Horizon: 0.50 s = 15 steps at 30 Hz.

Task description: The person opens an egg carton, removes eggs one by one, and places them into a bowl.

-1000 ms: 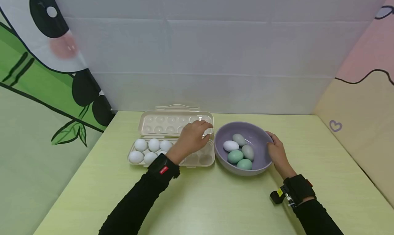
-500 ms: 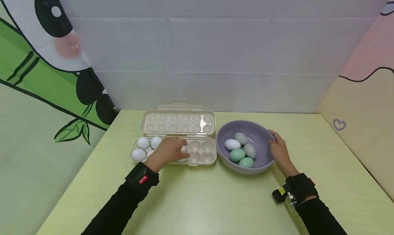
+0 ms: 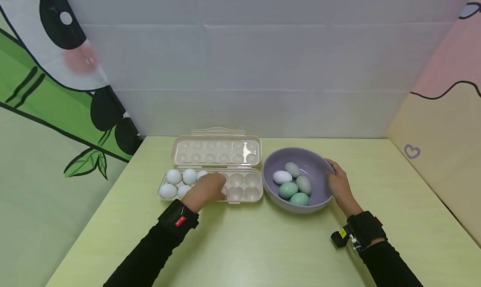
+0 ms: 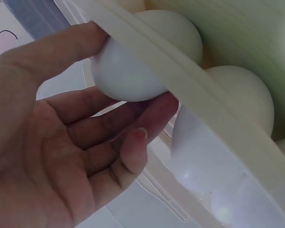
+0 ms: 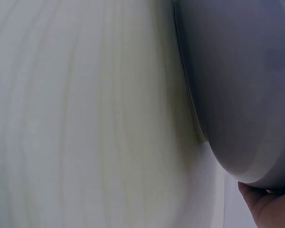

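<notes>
In the head view my left hand [image 3: 206, 191] is over the middle of the egg carton [image 3: 252, 180]. The left wrist view shows its thumb and fingers around a white egg [image 4: 126, 71] that sits in the carton. Other white eggs [image 3: 174, 176] fill the carton's left end; some are hidden behind the hand. My right hand [image 3: 340, 186] grips the right rim of a purple bowl [image 3: 315, 168]. In the bowl lie a white egg [image 3: 282, 177], two grey eggs [image 3: 303, 185] and two green eggs [image 3: 288, 190].
The carton's lid [image 3: 216, 151] lies folded back toward the wall. Several cups at the carton's right end hold no egg. The bowl stands just right of the carton on the pale table [image 3: 240, 245]. Printed cloth walls [image 3: 263, 61] rise behind and at the sides.
From above the carton's right end, my left hand has moved left and down to an egg in the middle. My right hand stays on the bowl's rim.
</notes>
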Each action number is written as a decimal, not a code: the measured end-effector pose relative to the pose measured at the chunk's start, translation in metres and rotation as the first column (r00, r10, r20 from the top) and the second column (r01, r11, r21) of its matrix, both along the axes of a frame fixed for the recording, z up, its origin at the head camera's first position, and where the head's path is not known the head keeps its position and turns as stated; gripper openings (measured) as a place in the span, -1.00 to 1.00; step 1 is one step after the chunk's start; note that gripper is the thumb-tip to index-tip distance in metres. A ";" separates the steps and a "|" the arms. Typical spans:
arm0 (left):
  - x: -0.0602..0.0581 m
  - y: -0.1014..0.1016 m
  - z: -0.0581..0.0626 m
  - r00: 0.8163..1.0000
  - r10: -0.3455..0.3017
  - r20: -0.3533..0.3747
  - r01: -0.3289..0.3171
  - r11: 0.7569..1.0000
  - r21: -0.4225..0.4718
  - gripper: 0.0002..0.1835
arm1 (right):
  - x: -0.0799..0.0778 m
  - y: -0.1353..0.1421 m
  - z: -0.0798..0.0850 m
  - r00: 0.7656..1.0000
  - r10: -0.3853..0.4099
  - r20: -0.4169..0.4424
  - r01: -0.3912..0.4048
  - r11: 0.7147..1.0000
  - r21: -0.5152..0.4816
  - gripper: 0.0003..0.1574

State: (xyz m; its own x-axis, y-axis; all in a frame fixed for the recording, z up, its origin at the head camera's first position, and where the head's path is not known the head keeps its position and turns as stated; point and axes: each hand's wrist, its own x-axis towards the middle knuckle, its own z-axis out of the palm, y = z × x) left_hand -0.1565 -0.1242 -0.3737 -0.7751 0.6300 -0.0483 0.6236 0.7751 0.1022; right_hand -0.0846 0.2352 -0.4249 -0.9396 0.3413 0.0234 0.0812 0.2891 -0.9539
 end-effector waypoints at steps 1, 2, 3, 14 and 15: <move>0.000 -0.001 0.000 1.000 -0.006 -0.003 0.006 1.000 -0.006 -0.66 | 0.001 -0.001 0.000 1.000 -0.003 0.001 0.003 1.000 0.000 -0.36; 0.001 -0.002 0.001 1.000 -0.014 -0.007 0.014 1.000 -0.011 -0.67 | 0.002 -0.002 0.000 1.000 -0.006 0.004 0.006 1.000 0.000 -0.35; 0.002 -0.003 0.002 1.000 -0.018 -0.005 0.018 1.000 -0.010 -0.68 | 0.003 -0.003 -0.001 1.000 -0.010 0.004 0.010 1.000 0.000 -0.36; -0.003 -0.018 0.023 0.991 -0.096 0.093 0.086 0.991 0.104 -0.71 | 0.016 -0.015 -0.003 1.000 -0.030 0.003 0.030 1.000 -0.001 -0.36; -0.004 -0.019 0.025 0.989 -0.110 0.100 0.097 0.988 0.122 -0.70 | 0.018 -0.016 -0.003 0.999 -0.033 0.004 0.033 0.999 -0.002 -0.36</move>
State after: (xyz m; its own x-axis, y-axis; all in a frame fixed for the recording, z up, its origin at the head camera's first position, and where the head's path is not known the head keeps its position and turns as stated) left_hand -0.1605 -0.1432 -0.3491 -0.6998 0.7127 -0.0483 0.6807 0.6858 0.2575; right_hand -0.0669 0.2193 -0.4283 -0.9279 0.3722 0.0193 0.0943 0.2845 -0.9540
